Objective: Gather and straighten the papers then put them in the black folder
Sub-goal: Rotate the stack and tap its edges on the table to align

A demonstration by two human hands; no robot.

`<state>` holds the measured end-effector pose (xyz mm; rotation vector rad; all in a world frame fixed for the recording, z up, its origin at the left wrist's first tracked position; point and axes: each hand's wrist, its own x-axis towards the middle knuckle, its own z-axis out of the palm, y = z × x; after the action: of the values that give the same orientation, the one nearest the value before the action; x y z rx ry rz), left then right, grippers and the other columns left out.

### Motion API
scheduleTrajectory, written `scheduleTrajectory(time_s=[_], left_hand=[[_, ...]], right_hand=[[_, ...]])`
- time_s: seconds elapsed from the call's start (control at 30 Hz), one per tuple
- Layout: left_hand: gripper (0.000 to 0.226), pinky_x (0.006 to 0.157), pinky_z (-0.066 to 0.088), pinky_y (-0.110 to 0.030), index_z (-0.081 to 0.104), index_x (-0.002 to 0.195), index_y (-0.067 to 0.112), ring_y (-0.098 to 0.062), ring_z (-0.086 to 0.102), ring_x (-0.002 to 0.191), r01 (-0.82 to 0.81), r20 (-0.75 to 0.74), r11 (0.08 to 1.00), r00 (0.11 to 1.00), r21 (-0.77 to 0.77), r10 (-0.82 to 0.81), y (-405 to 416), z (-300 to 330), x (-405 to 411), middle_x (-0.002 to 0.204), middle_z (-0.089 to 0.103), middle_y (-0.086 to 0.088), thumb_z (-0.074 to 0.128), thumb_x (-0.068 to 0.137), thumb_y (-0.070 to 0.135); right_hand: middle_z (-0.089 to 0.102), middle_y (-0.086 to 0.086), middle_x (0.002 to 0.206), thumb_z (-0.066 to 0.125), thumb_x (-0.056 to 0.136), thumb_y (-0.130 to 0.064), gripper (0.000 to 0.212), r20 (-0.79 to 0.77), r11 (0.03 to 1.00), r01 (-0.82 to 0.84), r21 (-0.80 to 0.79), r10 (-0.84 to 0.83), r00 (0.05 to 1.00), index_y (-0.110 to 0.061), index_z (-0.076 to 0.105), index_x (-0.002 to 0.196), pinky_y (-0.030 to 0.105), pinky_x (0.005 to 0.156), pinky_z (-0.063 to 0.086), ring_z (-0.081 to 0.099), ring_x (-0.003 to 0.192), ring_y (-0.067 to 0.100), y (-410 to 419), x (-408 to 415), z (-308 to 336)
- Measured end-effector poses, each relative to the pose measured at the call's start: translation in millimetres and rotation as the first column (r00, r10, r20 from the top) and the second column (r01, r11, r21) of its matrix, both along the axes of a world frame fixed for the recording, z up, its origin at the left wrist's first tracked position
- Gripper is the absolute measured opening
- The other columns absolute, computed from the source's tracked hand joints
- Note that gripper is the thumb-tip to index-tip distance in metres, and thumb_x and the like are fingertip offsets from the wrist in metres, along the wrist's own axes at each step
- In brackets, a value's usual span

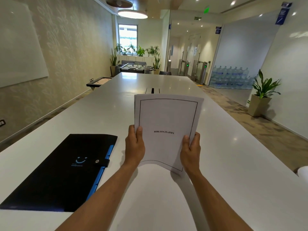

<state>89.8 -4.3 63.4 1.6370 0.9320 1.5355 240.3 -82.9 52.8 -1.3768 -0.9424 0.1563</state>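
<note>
Both hands are clamped on the stack of papers: left hand on its left edge, right hand on the right edge, thumbs on the front sheet. The stack is upright over the white table; top page reads "BIBLIOGRAPHY". Can't tell if the bottom edge touches the table.

The black folder lies flat at 9 o'clock of the hands, near but apart, strap snapped at the button. So it's closed.

Risks, as I judge them:
- Top left corner shows an offset sheet edge, so the stack isn't square. Insert now and the corners catch or crease.
- Opening the snap needs a free hand. A one-handed hold lets the sheets bow and fan out.
- Blue tabs along the folder's right edge could snag the leading edge.
</note>
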Motion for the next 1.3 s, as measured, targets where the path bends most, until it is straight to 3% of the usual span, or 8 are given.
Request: scheduleTrajectory(time_s=[0.2,0.3,0.47,0.63,0.77,0.97,1.17,1.3], left_hand=[[0.029,0.052,0.032,-0.02,0.046,0.091,0.008,-0.005,0.039,0.055,-0.109,-0.136,0.992,0.986,-0.071,0.099,13,-1,0,0.065,0.043,0.002,0.034,0.102,0.032],[0.035,0.065,0.039,-0.026,0.051,0.112,0.005,-0.02,0.058,0.083,-0.133,-0.281,0.971,0.957,-0.199,0.074,20,-9,-1,0.091,0.058,-0.01,0.032,0.103,0.033],[0.04,0.084,0.038,-0.032,0.04,0.139,0.005,-0.033,0.052,0.118,-0.156,-0.42,0.922,0.908,-0.355,-0.008,19,-27,2,0.13,0.054,-0.019,0.033,0.104,0.022],[0.036,0.074,0.04,-0.032,0.041,0.135,0.005,-0.027,0.057,0.093,-0.203,-0.633,0.941,0.774,-0.269,-0.014,12,-50,0,0.114,0.06,-0.019,0.033,0.103,0.021],[0.033,0.072,0.047,-0.035,0.04,0.134,0.008,-0.026,0.06,0.089,-0.193,-0.73,0.963,0.684,-0.19,-0.007,11,-69,-2,0.112,0.063,-0.016,0.037,0.101,0.013],[0.044,0.086,0.046,-0.038,0.031,0.143,0.008,-0.032,0.057,0.11,-0.188,-0.77,0.975,0.637,-0.117,0.03,8,-80,-3,0.134,0.051,-0.015,0.038,0.101,0.014],[0.046,0.073,0.051,-0.03,0.037,0.141,0.009,-0.026,0.064,0.093,-0.179,-0.871,0.982,0.47,0.063,0.141,5,-85,-5,0.13,0.051,-0.013,0.047,0.096,0.011],[0.041,0.074,0.053,-0.03,0.046,0.135,0.011,-0.025,0.062,0.097,-0.177,-0.883,0.977,0.433,0.115,0.183,4,-90,-5,0.125,0.056,-0.012,0.051,0.094,0.013]], right_hand=[[0.057,-0.01,0.089,0.039,0.102,-0.02,0.019,0.059,0.992,0.006,-0.129,0.002,0.998,-0.01,0.043,0.117,0.011,0.061,0.043,0.058,0.076,0.004,-3,8,7],[0.06,0.006,0.11,0.037,0.102,-0.02,0.03,0.072,0.955,0.001,-0.295,0.021,0.997,-0.006,0.041,0.128,0.023,0.075,0.043,0.054,0.087,0.017,-3,16,0],[0.056,0.02,0.122,0.037,0.101,-0.014,0.036,0.082,0.827,0.005,-0.562,0.05,0.995,0.0,0.036,0.134,0.028,0.078,0.036,0.051,0.093,0.026,-6,21,-10],[0.058,0.019,0.113,0.04,0.097,-0.009,0.037,0.064,0.719,-0.001,-0.695,0.063,0.996,0.0,0.036,0.132,0.03,0.071,0.038,0.051,0.086,0.025,-9,18,-29],[0.049,0.007,0.08,0.042,0.09,-0.003,0.014,0.096,0.676,0.044,-0.735,0.04,0.995,-0.004,0.037,0.103,0.032,0.06,0.036,0.05,0.077,0.028,-10,13,-40],[0.053,0.019,0.108,0.045,0.083,-0.002,0.032,0.232,0.638,0.145,-0.756,0.055,0.971,-0.001,0.041,0.114,0.034,0.069,0.037,0.051,0.082,0.032,-10,6,-48],[0.046,0.017,0.123,0.051,0.08,-0.01,0.06,0.524,0.551,0.389,-0.738,0.104,0.846,0.001,0.033,0.135,0.032,0.065,0.037,0.061,0.094,0.033,-18,-5,-59],[0.048,0.012,0.114,0.05,0.076,-0.009,0.044,0.599,0.547,0.456,-0.702,0.106,0.794,-0.002,0.046,0.12,0.031,0.062,0.035,0.057,0.091,0.028,-21,-9,-64]])
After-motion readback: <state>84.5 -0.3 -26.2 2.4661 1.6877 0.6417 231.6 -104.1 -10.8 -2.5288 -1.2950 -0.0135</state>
